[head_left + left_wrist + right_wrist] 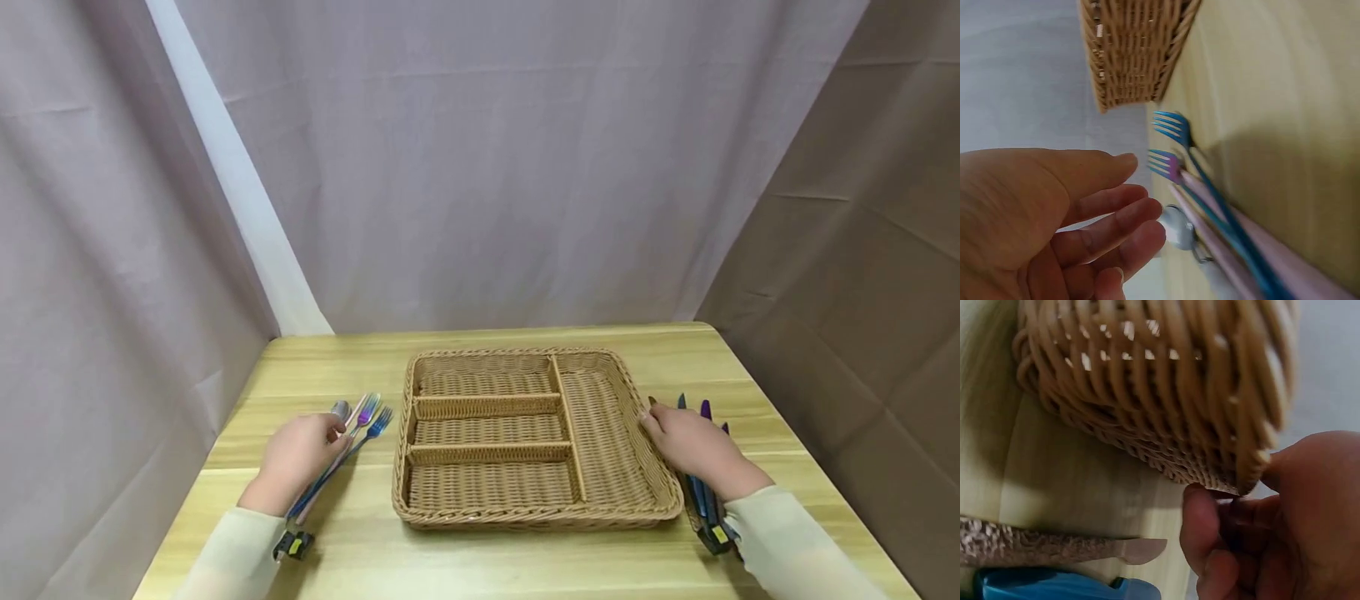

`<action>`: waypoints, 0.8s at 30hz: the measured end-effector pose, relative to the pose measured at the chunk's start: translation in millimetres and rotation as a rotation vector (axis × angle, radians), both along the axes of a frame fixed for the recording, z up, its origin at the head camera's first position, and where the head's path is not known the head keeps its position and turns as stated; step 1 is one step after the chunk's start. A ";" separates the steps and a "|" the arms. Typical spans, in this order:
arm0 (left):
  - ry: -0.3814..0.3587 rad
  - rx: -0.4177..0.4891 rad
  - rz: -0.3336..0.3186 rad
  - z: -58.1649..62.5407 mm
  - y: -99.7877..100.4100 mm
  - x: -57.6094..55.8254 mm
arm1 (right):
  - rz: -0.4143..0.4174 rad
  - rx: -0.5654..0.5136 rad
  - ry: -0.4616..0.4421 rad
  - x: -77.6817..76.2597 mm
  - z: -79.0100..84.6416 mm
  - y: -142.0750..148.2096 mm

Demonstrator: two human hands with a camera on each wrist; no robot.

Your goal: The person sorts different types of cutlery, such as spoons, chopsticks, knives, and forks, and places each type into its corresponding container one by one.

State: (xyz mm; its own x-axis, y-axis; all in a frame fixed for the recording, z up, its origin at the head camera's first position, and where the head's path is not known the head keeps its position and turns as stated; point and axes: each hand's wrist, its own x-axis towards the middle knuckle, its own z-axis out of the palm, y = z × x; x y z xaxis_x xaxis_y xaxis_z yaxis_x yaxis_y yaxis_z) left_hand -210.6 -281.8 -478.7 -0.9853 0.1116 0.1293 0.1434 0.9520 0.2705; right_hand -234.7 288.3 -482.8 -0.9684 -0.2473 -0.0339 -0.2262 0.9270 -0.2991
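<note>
My left hand (300,454) hovers by a bundle of cutlery at the left, fingers loosely bent with nothing between them in the left wrist view. There lie a blue fork (1179,129), a purple-blue fork (1172,166), a silver spoon (1177,226) and pink handles (1260,244). At the right, my right hand (696,448) grips the side rim of a woven basket (525,510), thumb over the edge and fingers outside. Dark knives (706,409) lie partly hidden beneath that hand, including one with a textured brown handle (1035,542) and a blue piece (1054,585).
Thin dividers (487,451) split the basket into several compartments, the long one on the right. The light wooden table (360,533) ends at a grey curtain (480,183) behind. A brown curtain (862,292) hangs at the right.
</note>
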 end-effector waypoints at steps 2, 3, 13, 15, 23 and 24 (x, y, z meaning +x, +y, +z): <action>-0.016 -0.002 -0.009 -4.5 -1.6 2.3 | 0.002 -0.004 0.021 0.0 -2.4 -1.5; -0.024 -0.002 -0.012 -7.0 -2.1 2.8 | 0.002 -0.006 0.019 -0.2 -3.2 -2.0; 0.002 0.000 -0.033 -35.5 -0.1 7.4 | 0.001 -0.024 -0.009 1.9 -12.0 -1.8; 0.009 -0.004 -0.037 -39.5 0.9 7.2 | 0.001 -0.012 0.002 2.4 -13.2 -1.4; 0.017 -0.008 -0.013 -42.9 2.7 4.8 | 0.010 0.000 0.025 2.5 -12.4 -3.8; 0.016 -0.004 -0.011 -42.9 2.9 4.7 | 0.007 -0.004 0.024 3.0 -12.3 -3.9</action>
State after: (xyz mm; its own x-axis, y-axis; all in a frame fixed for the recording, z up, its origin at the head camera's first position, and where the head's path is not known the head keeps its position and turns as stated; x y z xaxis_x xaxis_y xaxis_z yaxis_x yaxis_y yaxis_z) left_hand -205.9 -278.9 -521.6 -0.9818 0.1230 0.1449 0.1582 0.9515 0.2638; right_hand -231.7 284.4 -495.0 -0.9672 -0.2539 -0.0093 -0.2398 0.9242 -0.2971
